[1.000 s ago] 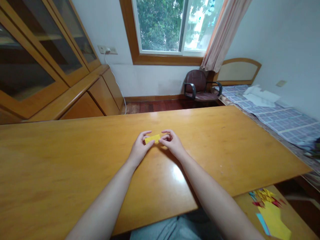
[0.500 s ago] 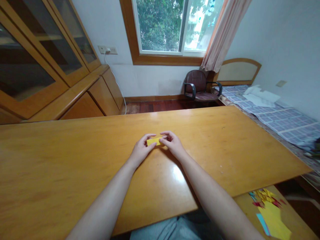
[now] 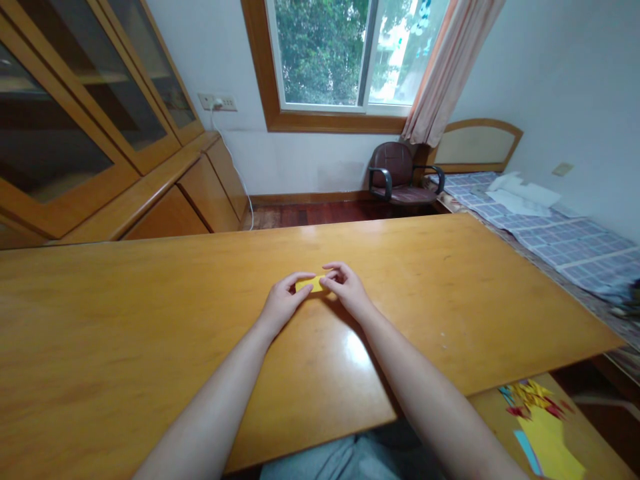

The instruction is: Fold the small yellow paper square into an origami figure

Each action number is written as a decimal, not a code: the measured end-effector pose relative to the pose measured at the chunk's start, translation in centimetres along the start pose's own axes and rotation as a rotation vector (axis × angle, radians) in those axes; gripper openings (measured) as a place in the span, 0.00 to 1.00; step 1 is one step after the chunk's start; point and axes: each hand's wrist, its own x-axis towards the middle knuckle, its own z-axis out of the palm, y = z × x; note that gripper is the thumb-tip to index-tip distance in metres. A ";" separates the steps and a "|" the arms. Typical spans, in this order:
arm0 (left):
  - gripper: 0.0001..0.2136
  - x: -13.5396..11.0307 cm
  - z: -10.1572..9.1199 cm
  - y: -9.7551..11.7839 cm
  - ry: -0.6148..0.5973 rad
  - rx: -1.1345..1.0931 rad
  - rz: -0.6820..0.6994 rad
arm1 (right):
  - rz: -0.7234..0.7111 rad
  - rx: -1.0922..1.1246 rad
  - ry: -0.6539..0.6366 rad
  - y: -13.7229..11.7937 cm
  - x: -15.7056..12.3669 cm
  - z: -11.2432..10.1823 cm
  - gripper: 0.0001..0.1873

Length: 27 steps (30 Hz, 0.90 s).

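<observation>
One yellow paper strip, rectangular, frame centre; left hand pinches its left end, right hand its right. One table, glossy, wood-grained. Lower right: one pile of small coloured pieces (overlapping, count uncertain). One maroon chair, upper right.

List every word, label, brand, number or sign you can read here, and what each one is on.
No readable text anywhere.
Yellow paper strip: no writing can be made out.
Blue marks at the window: too blurred to tell whether they include lettering.
Wall socket plate: too small to read any markings.
</observation>
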 end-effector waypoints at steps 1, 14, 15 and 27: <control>0.14 0.0 0.0 0.0 0.003 0.002 -0.001 | 0.001 0.001 0.000 0.0 0.0 0.0 0.17; 0.14 0.0 0.0 0.5 0.008 -0.022 -0.021 | -0.009 -0.006 0.020 0.4 0.1 0.0 0.17; 0.14 0.0 0.0 0.5 0.008 -0.024 -0.022 | -0.008 -0.006 0.022 0.4 0.1 0.0 0.17; 0.14 -0.1 0.0 0.7 0.011 -0.027 -0.046 | -0.004 -0.005 0.037 0.1 0.0 0.2 0.17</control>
